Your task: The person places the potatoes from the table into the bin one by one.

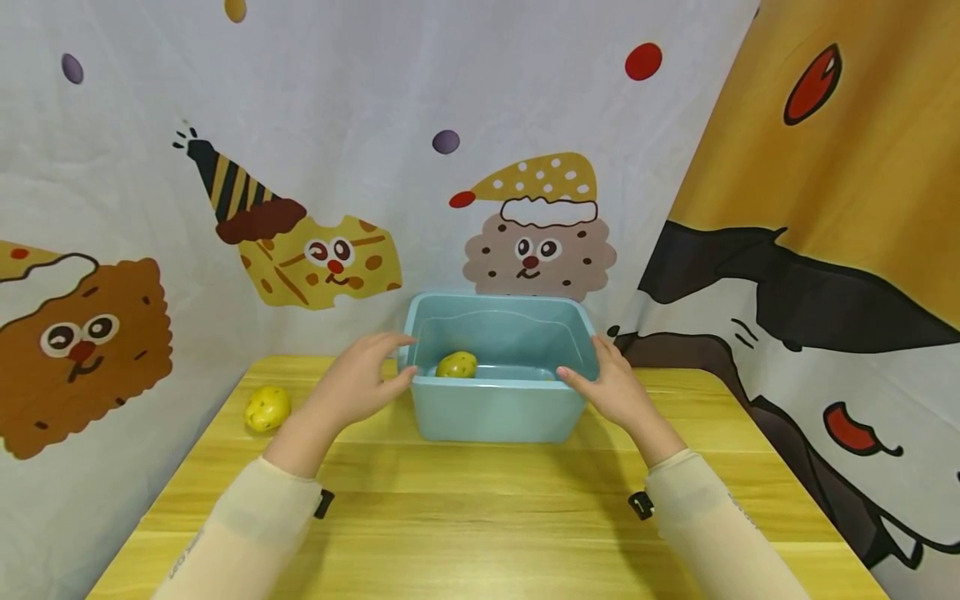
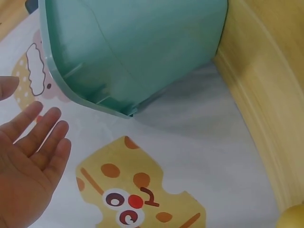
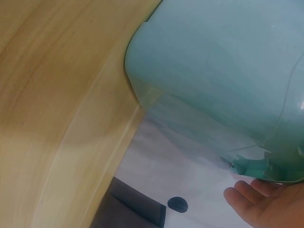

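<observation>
A light blue plastic storage bin [image 1: 498, 412] stands upright at the back of the wooden table. Inside it, towards the left, lies a yellow-green, spotted, rounded fruit-like item [image 1: 457, 365]. My left hand [image 1: 363, 379] is beside the bin's left end, thumb and fingers spread; the left wrist view shows its fingers [image 2: 45, 137] fairly straight and apart from the rim. At the right end, my right hand [image 1: 611, 387] has its thumb by the front corner and its fingers along the side. In the right wrist view, its fingertips [image 3: 242, 194] are right by the rim; whether they touch is unclear.
A second yellow, dark-spotted rounded item [image 1: 267, 408] lies on the table [image 1: 472, 517], left of my left forearm. Behind the table's back edge hangs a white curtain [image 1: 337, 108] printed with cartoon food, with an orange and black printed part [image 1: 840, 208] at right.
</observation>
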Demonstrator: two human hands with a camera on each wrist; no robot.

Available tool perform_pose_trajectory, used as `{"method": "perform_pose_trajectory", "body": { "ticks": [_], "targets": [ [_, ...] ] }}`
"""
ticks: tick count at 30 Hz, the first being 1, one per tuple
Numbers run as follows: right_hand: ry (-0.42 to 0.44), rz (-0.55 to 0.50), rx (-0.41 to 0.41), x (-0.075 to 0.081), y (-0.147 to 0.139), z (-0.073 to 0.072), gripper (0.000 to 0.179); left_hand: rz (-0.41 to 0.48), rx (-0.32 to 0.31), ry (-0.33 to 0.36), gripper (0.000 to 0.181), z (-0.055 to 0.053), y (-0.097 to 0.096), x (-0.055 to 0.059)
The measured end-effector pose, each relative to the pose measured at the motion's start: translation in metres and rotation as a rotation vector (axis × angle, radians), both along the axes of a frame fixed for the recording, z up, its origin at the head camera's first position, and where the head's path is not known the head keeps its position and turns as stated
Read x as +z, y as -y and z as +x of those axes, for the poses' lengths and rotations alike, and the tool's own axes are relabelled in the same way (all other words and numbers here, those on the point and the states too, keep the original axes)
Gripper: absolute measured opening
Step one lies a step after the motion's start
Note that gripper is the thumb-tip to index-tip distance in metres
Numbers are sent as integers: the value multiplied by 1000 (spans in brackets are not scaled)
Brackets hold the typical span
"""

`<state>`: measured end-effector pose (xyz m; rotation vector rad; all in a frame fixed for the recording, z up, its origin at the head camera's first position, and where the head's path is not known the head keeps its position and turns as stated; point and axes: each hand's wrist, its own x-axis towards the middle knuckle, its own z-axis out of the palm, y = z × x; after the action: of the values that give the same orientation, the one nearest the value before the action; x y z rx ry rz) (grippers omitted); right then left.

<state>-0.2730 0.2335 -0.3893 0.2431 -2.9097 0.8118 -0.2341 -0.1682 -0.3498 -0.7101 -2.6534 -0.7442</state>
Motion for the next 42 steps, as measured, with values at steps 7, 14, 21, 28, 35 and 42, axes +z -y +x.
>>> {"method": "perform_pose_trajectory", "body": {
  "ticks": [7, 14, 21, 28, 35, 42],
  "targets": [
    [-6, 1, -2, -1, 0, -1, 109, 22, 34, -12, 48, 2, 5, -6],
    [-5, -6, -2, -2, -1, -1, 108, 70, 95, 2, 49, 4, 15, -15],
    [8, 0, 0, 0, 0, 0, 111, 84, 158, -4, 49, 6, 22, -23],
    [1, 1, -1, -1, 0, 0, 111, 126, 230, -28, 48, 5, 30, -33],
    [2, -2, -1, -1, 0, -1, 108, 171, 263, -42, 46, 4, 39, -42],
    [-1, -11, 3, -1, 0, -1, 110, 183, 304, -21, 47, 6, 49, -49]
  ]
}}
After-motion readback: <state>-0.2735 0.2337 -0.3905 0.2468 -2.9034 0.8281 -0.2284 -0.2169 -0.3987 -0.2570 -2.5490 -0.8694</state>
